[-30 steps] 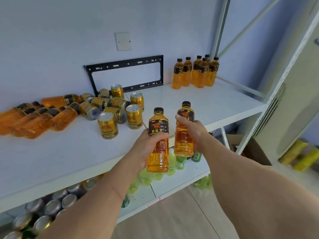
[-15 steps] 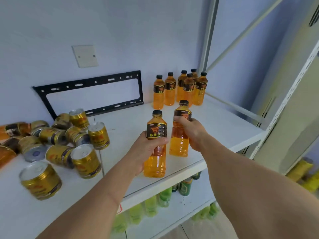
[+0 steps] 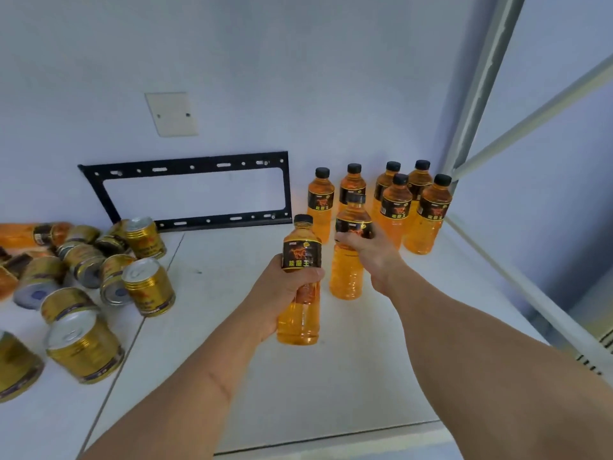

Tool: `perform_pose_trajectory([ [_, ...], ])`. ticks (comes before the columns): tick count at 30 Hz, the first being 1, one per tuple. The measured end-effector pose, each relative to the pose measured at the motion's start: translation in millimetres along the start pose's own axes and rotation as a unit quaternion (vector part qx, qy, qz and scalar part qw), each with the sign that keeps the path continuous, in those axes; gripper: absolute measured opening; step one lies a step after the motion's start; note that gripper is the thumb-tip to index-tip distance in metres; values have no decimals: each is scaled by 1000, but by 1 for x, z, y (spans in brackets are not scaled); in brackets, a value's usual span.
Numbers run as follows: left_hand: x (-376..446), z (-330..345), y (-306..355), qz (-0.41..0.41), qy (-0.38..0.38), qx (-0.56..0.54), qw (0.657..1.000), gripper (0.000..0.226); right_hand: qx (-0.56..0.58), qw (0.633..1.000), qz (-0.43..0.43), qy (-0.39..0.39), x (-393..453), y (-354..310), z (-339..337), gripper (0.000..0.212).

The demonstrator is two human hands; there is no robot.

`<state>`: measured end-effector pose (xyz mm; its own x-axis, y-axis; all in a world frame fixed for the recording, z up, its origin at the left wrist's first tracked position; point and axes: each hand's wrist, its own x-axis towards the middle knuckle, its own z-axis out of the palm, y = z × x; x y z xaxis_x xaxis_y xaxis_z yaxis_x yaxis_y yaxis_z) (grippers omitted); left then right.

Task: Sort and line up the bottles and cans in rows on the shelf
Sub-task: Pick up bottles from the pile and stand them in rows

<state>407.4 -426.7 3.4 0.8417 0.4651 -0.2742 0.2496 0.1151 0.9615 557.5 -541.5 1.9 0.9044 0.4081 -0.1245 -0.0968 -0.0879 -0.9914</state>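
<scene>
My left hand [image 3: 282, 293] grips an upright orange bottle [image 3: 300, 323] with a black label and cap, over the middle of the white shelf [image 3: 381, 366]. My right hand [image 3: 368, 252] grips a second, identical orange bottle [image 3: 346, 277] round its label, a little farther back and right. Behind them several more orange bottles [image 3: 428, 224] stand upright in the shelf's back right corner. Gold cans [image 3: 147, 287] lie and stand in a loose heap at the left.
More orange bottles [image 3: 20, 234] lie on their sides at the far left behind the cans. A black metal bracket [image 3: 185, 194] leans on the back wall. The rack's white upright and braces [image 3: 481, 94] close off the right side.
Both hands have carried their bottles farther back over the shelf toward the standing group at the back right. The camera has moved closer and higher.
</scene>
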Motion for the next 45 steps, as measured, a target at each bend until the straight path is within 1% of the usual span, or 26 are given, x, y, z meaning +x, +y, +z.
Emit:
perform_pose_trajectory([
  [2,13,7,0,-6,18,0,1000,52,-7,1000,-3,-7,16,0,-7,49],
  [5,32,16,0,-13,29,12,999,52,-13,1000,-8,-16,39,3,-16,57],
  [8,50,24,0,-9,36,25,999,47,-15,999,-20,-28,57,5,-22,60],
  [12,70,33,3,9,50,44,998,52,-12,999,-33,-31,75,7,-26,63],
  [15,82,33,3,30,58,45,997,50,11,999,-31,-34,85,9,-27,64],
  [20,100,32,-1,34,77,43,996,66,16,999,-38,-31,102,12,-26,70],
  [23,107,32,-1,41,90,42,994,70,16,999,-40,-34,101,13,-26,71],
  [25,109,33,-2,46,94,42,994,69,5,999,-37,-35,99,13,-26,71],
  [28,109,36,1,65,98,43,992,69,-24,999,-24,-34,93,15,-29,78],
  [30,111,39,4,81,104,54,990,73,-69,997,-1,-28,87,20,-30,84],
  [32,114,42,6,94,105,75,987,78,-143,989,29,-10,79,25,-30,86],
  [34,118,43,7,105,98,95,985,81,-232,972,45,7,69,30,-29,79],
  [36,121,44,8,118,90,109,983,82,-336,941,40,9,56,33,-30,64],
  [37,123,44,10,121,88,111,982,83,-394,918,29,0,51,34,-31,55],
  [40,129,44,13,121,86,120,982,89,-557,829,-26,-45,37,38,-36,37],
  [42,132,45,14,126,86,131,980,89,-607,790,-53,-65,31,40,-38,31],
  [45,136,44,17,131,90,145,976,87,-639,762,-76,-76,27,45,-37,27],
])
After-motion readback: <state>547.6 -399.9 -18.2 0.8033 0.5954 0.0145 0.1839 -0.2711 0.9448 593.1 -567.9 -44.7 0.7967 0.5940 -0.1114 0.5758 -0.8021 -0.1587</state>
